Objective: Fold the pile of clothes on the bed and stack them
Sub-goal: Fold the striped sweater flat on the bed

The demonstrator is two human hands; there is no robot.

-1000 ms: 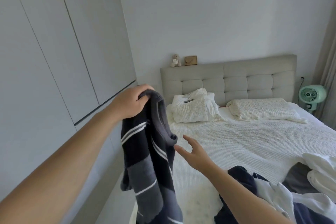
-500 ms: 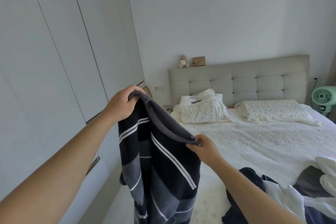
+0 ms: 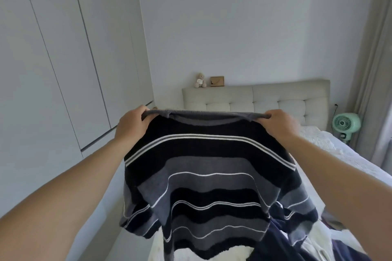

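Note:
A dark striped knit shirt (image 3: 210, 176), black and grey with thin white lines, hangs spread out in front of me above the bed (image 3: 331, 154). My left hand (image 3: 132, 126) grips its left shoulder at the collar band. My right hand (image 3: 280, 124) grips the right shoulder at the same height. The shirt hides most of the bed and both pillows. A bit of the clothes pile (image 3: 318, 246), navy and white fabric, shows at the bottom right behind the shirt.
A grey wardrobe wall (image 3: 63, 70) runs along the left, close to the bed. The padded headboard (image 3: 286, 99) carries a small teddy bear (image 3: 200, 80) and a brown box (image 3: 217, 81). A green fan (image 3: 345, 124) and a curtain (image 3: 373, 70) stand at the right.
My right hand took hold of the shirt's collar and slid to the right shoulder. Both hands pulled apart and lifted, spreading the shirt flat in front of me. My view swung right.

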